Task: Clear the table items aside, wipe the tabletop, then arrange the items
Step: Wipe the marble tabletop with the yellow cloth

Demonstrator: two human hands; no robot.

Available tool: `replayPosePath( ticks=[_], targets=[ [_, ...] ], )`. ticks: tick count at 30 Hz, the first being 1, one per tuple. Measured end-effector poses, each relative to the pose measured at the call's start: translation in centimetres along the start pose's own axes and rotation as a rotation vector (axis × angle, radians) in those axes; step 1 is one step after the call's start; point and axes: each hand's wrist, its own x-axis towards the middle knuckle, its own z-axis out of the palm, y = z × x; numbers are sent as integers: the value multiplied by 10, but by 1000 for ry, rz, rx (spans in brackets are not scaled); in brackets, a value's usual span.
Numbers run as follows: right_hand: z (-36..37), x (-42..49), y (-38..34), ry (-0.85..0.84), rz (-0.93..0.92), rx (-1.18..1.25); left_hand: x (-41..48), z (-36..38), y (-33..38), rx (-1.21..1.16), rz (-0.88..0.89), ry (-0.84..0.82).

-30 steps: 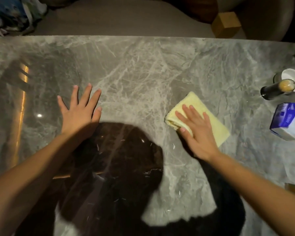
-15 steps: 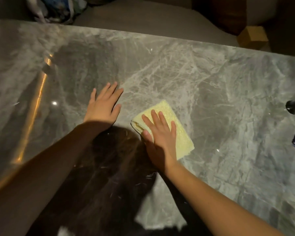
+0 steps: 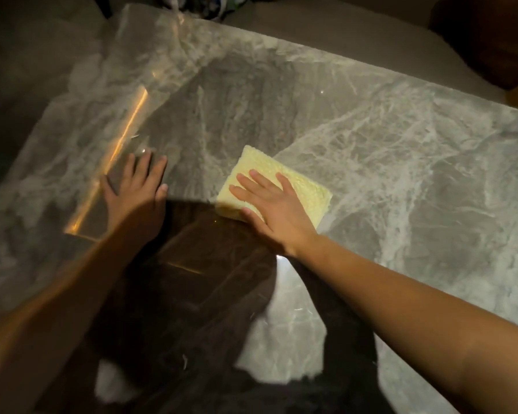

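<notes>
A folded pale yellow cloth (image 3: pixel 299 180) lies flat on the grey marble tabletop (image 3: pixel 401 162), a little left of its middle. My right hand (image 3: pixel 269 204) presses down on the cloth's near half with straight, spread fingers. To its left, my left hand (image 3: pixel 135 189) rests flat on the bare marble, fingers straight, about a hand's width from the cloth. The table items are out of view.
The table's left edge (image 3: pixel 42 121) and far edge run close by, with dark floor beyond. A bundle of patterned fabric (image 3: pixel 204 7) lies past the far corner. My dark shadow covers the near middle of the tabletop.
My right hand has slid the cloth leftward across the marble, closer to my left hand. The view has swung left, so the bottle, cup and blue box on the right have left the frame.
</notes>
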Motion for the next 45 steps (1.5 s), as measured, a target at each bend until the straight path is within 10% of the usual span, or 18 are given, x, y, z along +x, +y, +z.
replayPosePath(
  ticks=[11, 19, 29, 36, 45],
  targets=[
    [43, -64, -58, -36, -401, 119, 2, 0, 0, -24, -20, 11],
    [36, -38, -72, -15, 37, -71, -77, -12, -54, 26, -58, -10],
    [26, 94, -58, 30, 147, -148, -96, 0, -66, 40, -136, 32],
    [32, 140, -89, -113, -228, -200, -95, -2, -67, -13, -138, 51],
    [49, -13, -107, -282, -490, -129, -98, -2, -65, 39, -128, 35]
  ],
)
